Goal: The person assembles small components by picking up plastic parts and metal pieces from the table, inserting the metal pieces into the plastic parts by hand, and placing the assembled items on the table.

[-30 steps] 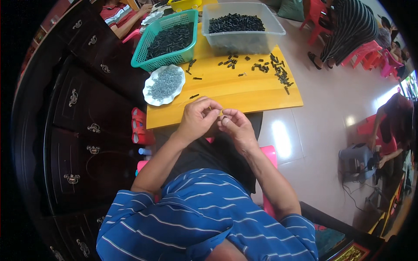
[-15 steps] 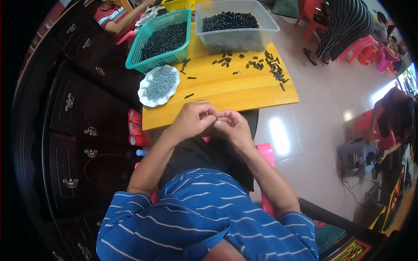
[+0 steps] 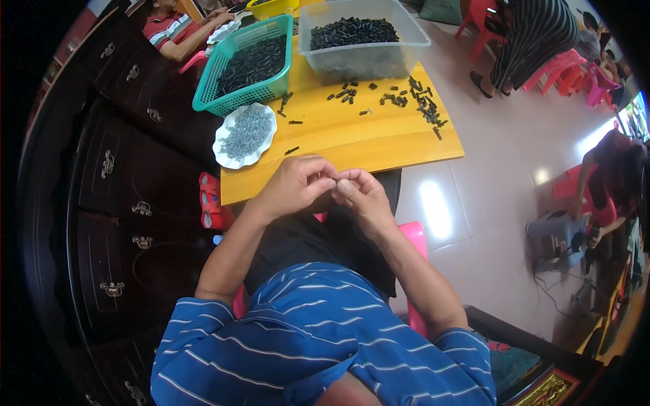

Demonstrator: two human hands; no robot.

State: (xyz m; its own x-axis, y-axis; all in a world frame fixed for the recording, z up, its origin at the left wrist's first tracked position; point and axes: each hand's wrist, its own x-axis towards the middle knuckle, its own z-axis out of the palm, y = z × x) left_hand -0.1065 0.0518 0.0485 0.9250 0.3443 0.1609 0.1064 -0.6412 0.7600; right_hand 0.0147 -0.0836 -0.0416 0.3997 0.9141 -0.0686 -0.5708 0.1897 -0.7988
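Observation:
My left hand (image 3: 300, 181) and my right hand (image 3: 363, 197) meet fingertip to fingertip just off the table's near edge. Both are closed in a pinch; whatever lies between the fingers is too small and hidden to make out. Beyond them, a single small black part (image 3: 292, 150) lies on the yellow wooden table (image 3: 325, 141). To the left stands a white scalloped plate (image 3: 223, 157) heaped with small clear pieces (image 3: 246, 135). More short black parts (image 3: 426, 108) are strewn at the table's right side, and others (image 3: 349, 93) near its middle.
A green basket (image 3: 242, 103) and a clear plastic bin (image 3: 379, 57), both full of black parts, stand at the back. Dark drawers (image 3: 122, 162) line the left. Another person (image 3: 179, 34) sits at the far left; others sit on the right, near red stools (image 3: 482, 34).
My hands stay together at the same spot; the right thumb has shifted slightly up against the fingertips. The things on the table lie as before.

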